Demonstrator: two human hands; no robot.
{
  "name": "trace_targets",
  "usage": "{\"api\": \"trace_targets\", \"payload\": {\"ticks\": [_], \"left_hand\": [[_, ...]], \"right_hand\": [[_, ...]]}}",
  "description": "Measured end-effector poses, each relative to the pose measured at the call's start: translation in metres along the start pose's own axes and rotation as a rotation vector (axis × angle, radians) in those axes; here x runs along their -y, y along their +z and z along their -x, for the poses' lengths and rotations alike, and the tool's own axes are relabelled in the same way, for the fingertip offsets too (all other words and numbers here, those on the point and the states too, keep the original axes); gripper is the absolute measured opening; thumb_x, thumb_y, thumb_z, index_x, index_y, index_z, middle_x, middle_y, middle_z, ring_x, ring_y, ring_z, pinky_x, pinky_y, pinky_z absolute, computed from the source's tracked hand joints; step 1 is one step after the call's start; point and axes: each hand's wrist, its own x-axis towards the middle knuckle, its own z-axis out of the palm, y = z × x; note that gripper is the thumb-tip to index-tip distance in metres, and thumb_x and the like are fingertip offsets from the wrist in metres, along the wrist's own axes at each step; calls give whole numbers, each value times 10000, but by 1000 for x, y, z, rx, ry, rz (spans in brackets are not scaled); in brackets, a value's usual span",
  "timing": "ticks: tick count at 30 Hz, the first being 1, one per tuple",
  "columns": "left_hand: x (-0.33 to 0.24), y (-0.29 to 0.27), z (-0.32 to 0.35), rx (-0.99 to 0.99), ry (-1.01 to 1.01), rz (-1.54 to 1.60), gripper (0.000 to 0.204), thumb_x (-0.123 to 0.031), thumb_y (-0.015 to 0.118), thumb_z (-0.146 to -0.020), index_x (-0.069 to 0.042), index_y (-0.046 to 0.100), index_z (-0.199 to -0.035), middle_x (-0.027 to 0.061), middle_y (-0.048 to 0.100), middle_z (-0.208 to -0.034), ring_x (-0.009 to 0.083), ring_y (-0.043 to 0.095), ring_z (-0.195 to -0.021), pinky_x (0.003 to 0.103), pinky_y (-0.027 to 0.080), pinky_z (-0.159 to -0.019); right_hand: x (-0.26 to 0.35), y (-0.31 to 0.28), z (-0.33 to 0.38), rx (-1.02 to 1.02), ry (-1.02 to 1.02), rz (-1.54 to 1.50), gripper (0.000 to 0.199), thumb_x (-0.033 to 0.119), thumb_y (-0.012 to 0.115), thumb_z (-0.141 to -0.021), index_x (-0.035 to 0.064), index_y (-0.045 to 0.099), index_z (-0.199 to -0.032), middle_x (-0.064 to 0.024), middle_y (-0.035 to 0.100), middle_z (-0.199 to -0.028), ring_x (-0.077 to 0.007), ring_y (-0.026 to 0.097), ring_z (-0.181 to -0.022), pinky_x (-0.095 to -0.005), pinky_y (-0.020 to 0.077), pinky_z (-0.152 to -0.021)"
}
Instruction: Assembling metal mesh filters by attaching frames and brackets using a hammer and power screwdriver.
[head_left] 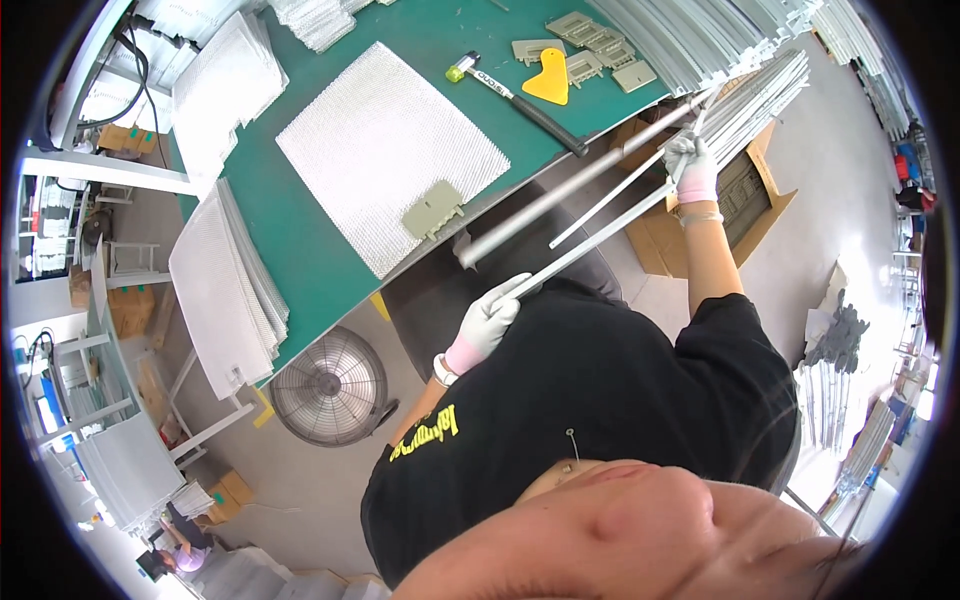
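My left hand [490, 315], in a white and pink glove, is closed round the near end of a long, thin silver-white metal strip [600, 235]. My right hand [692, 168], gloved the same way, grips that strip farther along, beside a bundle of similar strips [765, 100]. A shorter loose strip [605, 207] slants out from near my right fingers. On the green table [330, 290] beyond lies a silver mesh panel [390, 140]. An olive-grey plastic plate [432, 210] rests on the panel's near corner.
A hammer [525, 105], a yellow scraper [548, 78] and several olive plastic pieces [590, 45] lie on the table. Mesh panels [225, 290] are stacked at its left. A floor fan [328, 387] stands below. An open cardboard box [660, 245] sits under the strips.
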Motion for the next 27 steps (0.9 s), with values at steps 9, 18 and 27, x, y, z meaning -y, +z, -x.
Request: {"api": "trace_targets", "payload": {"ticks": [9, 18, 27], "left_hand": [[3, 1, -13, 44, 40, -151, 547, -210, 632, -990, 5, 457, -1461, 89, 525, -1458, 161, 466, -1359, 306, 337, -1136], [2, 16, -31, 238, 197, -206, 533, -113, 548, -1009, 18, 384, -1498, 123, 441, -1515, 208, 403, -1426, 332, 285, -1186], [-14, 11, -36, 285, 420, -321, 468, -220, 567, -1026, 6, 486, -1427, 158, 393, -1551, 259, 382, -1441, 397, 292, -1188]], "right_hand": [[8, -35, 6, 21, 40, -30, 328, 245, 345, -1077, -3, 489, -1238, -113, 632, -1042, -165, 518, -691, -343, 492, -651], [26, -43, -2, 134, 11, -112, 301, 230, 445, -1048, -6, 576, -1183, -72, 604, -878, -153, 478, -700, -313, 437, -649], [42, -22, 6, 212, -58, 36, 385, 296, 446, -1038, -11, 584, -1226, -45, 552, -835, -196, 518, -778, -347, 464, -763]]}}
